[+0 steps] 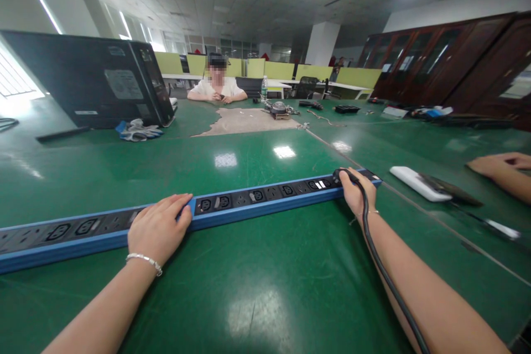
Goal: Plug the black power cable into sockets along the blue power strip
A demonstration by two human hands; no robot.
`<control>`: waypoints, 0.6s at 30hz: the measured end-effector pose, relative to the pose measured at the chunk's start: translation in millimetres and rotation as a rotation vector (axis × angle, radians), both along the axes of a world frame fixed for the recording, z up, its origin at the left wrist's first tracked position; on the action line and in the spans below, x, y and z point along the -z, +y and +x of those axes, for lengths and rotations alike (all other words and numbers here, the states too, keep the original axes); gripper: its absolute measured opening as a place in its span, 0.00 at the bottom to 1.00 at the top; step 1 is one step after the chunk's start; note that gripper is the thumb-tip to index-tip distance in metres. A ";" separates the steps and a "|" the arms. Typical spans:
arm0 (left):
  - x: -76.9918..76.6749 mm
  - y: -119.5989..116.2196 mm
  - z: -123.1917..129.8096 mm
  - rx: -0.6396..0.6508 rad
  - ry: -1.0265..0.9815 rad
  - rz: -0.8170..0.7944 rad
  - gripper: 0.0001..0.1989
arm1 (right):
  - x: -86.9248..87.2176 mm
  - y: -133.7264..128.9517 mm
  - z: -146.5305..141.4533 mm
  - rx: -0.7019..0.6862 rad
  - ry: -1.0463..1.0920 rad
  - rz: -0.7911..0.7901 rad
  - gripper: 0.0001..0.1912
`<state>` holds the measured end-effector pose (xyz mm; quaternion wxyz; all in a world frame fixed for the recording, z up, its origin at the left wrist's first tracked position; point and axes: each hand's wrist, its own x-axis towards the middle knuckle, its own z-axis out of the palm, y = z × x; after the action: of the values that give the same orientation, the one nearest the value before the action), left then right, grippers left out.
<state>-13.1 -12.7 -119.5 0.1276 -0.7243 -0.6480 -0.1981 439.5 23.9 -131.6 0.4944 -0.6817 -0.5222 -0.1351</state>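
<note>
A long blue power strip [265,202] with black sockets lies across the green table, its right end farther from me. My left hand [160,227] rests over the strip left of its middle, fingers wrapped over the top and thumb on the near edge. Near the strip's right end, my right hand [357,191] grips a black plug [338,176] at one of the last sockets. From the plug, a black cable [379,265] runs down along my right forearm. How deep the plug sits in the socket cannot be made out.
A black computer case [112,80] and gloves [139,130] are at the back left. A person [217,86] sits across the green table [232,287]. At right lie a white power bank [418,183] and another person's hands [498,166]. Small metal parts [280,109] stand far back.
</note>
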 end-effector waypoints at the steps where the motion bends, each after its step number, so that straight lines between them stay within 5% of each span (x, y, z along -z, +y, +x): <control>1: 0.2 0.1 -0.1 0.002 -0.005 0.002 0.21 | -0.1 -0.3 0.1 0.013 0.011 0.000 0.21; 18: -1.7 -0.3 1.2 -0.005 -0.012 -0.006 0.21 | 9.2 -7.3 2.2 0.070 -0.142 -0.143 0.20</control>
<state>-11.9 -13.0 -117.8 0.1223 -0.7219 -0.6510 -0.2002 441.7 16.6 -140.8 0.4014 -0.7218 -0.5399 -0.1628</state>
